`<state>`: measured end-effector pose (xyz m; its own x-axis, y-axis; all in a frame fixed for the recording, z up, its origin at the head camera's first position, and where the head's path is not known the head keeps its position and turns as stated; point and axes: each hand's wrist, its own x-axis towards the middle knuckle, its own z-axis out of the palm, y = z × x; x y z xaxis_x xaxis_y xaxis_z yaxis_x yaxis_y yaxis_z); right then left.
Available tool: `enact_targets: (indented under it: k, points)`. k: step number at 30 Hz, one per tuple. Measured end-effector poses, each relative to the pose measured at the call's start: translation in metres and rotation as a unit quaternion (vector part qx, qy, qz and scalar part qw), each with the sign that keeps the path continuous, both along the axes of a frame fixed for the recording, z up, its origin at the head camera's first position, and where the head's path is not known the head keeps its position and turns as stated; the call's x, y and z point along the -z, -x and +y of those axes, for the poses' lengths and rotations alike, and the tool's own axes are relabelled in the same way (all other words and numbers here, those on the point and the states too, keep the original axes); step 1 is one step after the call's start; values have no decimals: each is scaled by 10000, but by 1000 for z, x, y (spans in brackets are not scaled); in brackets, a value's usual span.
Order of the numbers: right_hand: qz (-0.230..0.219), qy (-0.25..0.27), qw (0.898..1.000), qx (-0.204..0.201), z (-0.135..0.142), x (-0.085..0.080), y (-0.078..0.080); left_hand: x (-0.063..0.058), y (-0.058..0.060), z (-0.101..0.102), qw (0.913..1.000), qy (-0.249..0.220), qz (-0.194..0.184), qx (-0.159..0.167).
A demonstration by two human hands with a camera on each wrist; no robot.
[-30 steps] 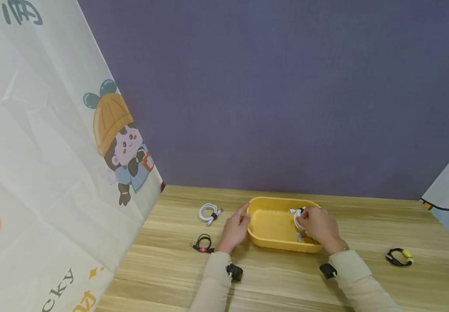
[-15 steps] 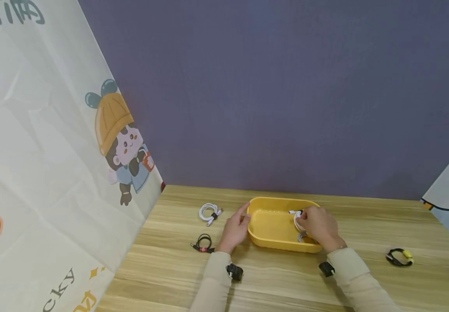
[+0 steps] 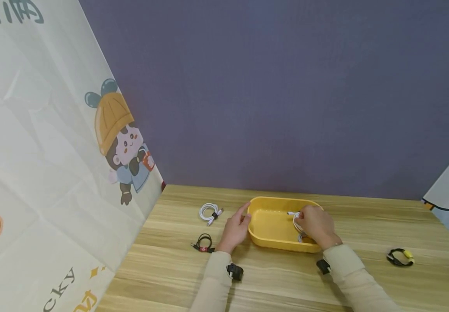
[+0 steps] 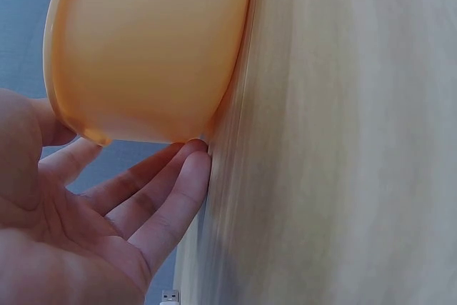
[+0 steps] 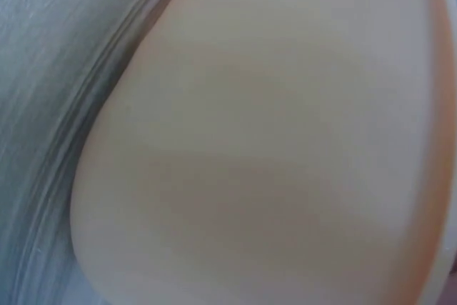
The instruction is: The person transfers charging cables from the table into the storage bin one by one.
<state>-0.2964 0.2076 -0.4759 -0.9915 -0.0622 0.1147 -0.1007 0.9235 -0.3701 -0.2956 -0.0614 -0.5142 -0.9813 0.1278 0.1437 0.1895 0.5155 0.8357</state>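
Note:
A yellow oblong plastic bin [image 3: 272,223] stands on the table. My left hand [image 3: 234,229] rests against its left end. In the left wrist view the fingers are extended along the bin's outer wall [image 4: 150,55], and the thumb is at the rim. My right hand [image 3: 316,224] reaches over the right end and holds a coiled white cable [image 3: 296,222] inside the bin with curled fingers, which hide part of the coil. A grey coiled cable [image 3: 301,237] lies just below it in the bin. The outer wall [image 5: 257,141] fills the right wrist view, where the right fingers are hidden.
Left of the bin lie a coiled white cable [image 3: 214,215] with a black strap and a black cable [image 3: 203,249] with a red tie. A black cable with a yellow tie [image 3: 406,253] lies far right. A dark partition [image 3: 286,108] rises behind the wooden table [image 3: 162,268].
My right hand and wrist have shifted slightly left, and the white cable's plug end has moved a little left with them. The left hand and the bin have stayed put.

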Motion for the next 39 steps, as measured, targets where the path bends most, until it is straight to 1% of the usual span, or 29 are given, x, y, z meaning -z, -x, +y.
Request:
enact_targets:
  k: [4, 11, 17, 20, 26, 31, 33, 39]
  points:
    - [-101, -49, 9999, 44, -1, 1, 2, 1, 0, 0, 10000, -17, 2, 8]
    - [-30, -117, 9999, 109, -3, 3, 5, 0, 0, 1, 10000, -23, 46, -6]
    - [-80, -137, 9998, 152, -7, 4, 8, 0, 0, 0, 10000, -40, 0, 16]
    - [-95, -178, 9997, 140, -8, 5, 10, -1, -1, 0, 10000, -41, -28, 19]
    - [-157, -302, 9993, 134, -10, 10, 14, -1, -1, 0, 10000, -15, 35, 27]
    - [-234, -387, 9989, 74, -11, 13, 16, 0, 0, 0, 10000, -51, -36, 46]
    - [-274, -421, 9987, 75, -11, 13, 16, 0, 0, 0, 9999, -55, -83, 35]
    - [-361, -415, 9985, 44, -11, 12, 16, -1, -1, -1, 10000, -20, -63, 14]
